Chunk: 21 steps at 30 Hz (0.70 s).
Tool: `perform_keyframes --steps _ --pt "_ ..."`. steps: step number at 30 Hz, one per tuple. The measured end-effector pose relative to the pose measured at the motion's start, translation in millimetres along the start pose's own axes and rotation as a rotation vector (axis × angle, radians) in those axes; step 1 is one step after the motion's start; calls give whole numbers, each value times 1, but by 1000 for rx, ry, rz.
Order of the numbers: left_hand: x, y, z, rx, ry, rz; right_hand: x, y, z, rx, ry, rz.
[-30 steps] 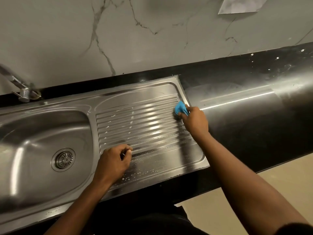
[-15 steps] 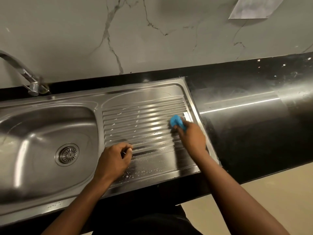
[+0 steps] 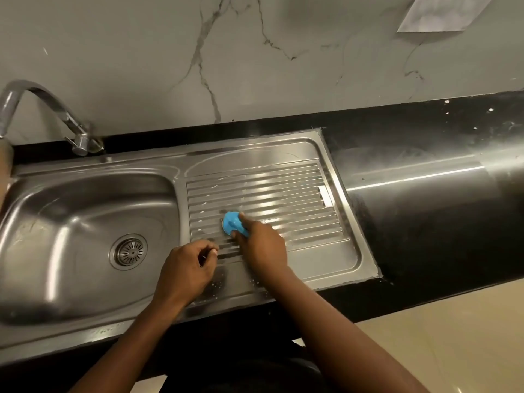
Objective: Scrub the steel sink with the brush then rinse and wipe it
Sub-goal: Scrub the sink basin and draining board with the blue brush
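Observation:
The steel sink [image 3: 326, 259] is set into a black counter, its bowl on the left with a round drain [image 3: 129, 251] and a ribbed draining board on the right. My right hand [image 3: 262, 248] grips a small blue brush [image 3: 231, 222] and holds it against the left part of the ribs. My left hand [image 3: 187, 268] rests on the front of the draining board with fingers curled, just left of the right hand; nothing shows in it. Soap bubbles dot the steel by my left hand.
A curved chrome tap [image 3: 42, 109] stands behind the bowl at the back left. The black counter [image 3: 425, 222] stretches to the right, with smears and white specks. A marble wall rises behind. Beige floor lies below the counter's front edge.
My right hand has slid the blue brush leftward and toward me across the ribs, from the board's right edge to its left part. My left hand has stayed in place.

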State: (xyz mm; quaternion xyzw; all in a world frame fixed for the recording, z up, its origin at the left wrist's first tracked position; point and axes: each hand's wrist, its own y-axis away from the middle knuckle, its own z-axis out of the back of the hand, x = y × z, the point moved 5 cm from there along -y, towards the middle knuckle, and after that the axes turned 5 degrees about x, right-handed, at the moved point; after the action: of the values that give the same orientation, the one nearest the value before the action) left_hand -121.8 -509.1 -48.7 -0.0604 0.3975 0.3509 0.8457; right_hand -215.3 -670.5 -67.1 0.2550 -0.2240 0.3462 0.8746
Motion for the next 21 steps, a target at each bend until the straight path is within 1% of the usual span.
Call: perform_keyframes --steps 2,4,8,10,13,16,19,21 --pt "2 -1 5 -20 1 7 -18 1 13 -18 19 -27" --pt "3 -2 8 -23 -4 12 -53 -2 40 -68 51 -82" --pt "4 2 11 5 -8 -2 -130 -1 109 -252 62 -252" --pt "5 5 15 1 0 -4 -142 0 119 -297 52 -309" --pt "7 12 20 5 17 -3 -103 3 83 -268 -56 -278" --pt "14 16 26 8 20 -4 -28 7 23 -176 -109 -170" --pt "21 20 34 16 -9 -7 41 5 -26 -27 -25 -31" --pt "27 21 41 22 -31 -5 58 0 -33 13 38 16"
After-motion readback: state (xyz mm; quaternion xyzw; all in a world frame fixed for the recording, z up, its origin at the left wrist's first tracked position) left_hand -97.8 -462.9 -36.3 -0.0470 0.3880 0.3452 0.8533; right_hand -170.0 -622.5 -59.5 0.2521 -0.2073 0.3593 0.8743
